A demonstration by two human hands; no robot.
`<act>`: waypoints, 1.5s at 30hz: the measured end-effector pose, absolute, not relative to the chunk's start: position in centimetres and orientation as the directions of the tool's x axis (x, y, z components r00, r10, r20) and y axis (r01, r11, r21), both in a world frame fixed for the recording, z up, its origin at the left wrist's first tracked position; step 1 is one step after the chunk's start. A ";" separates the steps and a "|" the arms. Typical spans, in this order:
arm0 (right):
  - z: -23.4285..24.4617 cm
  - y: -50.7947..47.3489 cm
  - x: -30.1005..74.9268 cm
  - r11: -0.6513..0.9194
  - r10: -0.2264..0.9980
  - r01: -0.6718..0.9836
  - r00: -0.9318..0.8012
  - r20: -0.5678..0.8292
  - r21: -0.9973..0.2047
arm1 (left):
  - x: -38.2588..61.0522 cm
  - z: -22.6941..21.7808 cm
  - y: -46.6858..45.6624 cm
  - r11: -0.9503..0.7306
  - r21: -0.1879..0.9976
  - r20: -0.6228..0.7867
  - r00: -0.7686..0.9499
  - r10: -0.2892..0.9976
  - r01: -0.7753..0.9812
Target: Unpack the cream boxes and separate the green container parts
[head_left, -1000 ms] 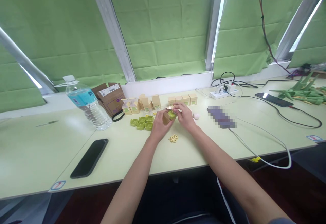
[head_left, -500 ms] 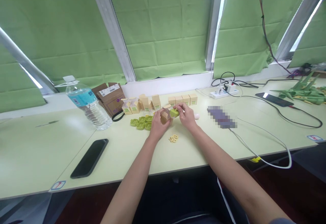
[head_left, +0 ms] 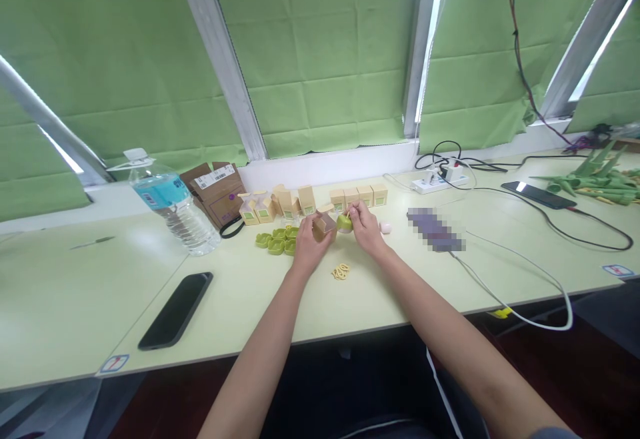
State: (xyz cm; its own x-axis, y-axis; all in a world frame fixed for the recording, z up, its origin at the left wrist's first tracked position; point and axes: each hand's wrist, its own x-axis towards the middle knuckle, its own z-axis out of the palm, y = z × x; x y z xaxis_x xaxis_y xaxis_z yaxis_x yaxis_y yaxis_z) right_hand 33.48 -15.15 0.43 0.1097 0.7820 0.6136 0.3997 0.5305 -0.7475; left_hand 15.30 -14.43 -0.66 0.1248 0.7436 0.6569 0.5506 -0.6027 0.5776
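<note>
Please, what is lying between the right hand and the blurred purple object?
In the head view, one small pale pink object lies there on the table, close to the right hand. Too small to identify.

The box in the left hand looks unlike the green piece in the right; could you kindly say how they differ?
The box is brownish and flat-sided; the green piece is rounded. The left hand holds the box, the right hand the green piece. Both are small and hand-held.
</note>
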 end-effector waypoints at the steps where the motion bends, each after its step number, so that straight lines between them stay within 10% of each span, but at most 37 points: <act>1: 0.4 -15.2 33.5 0.533 0.784 0.396 0.102 0.612 -0.748 | 15.3 -0.6 -14.4 -0.600 0.579 0.655 0.123 0.745 0.552; 25: 1.1 -16.2 33.1 0.588 0.808 0.388 -0.312 0.499 -0.709 | 15.3 -0.2 -14.8 -0.629 0.549 0.689 0.127 0.714 0.551; 45: -0.3 -15.6 32.8 0.550 0.831 0.533 -0.423 0.361 -0.642 | 15.5 -0.7 -14.7 -0.781 0.304 0.755 0.362 0.547 0.546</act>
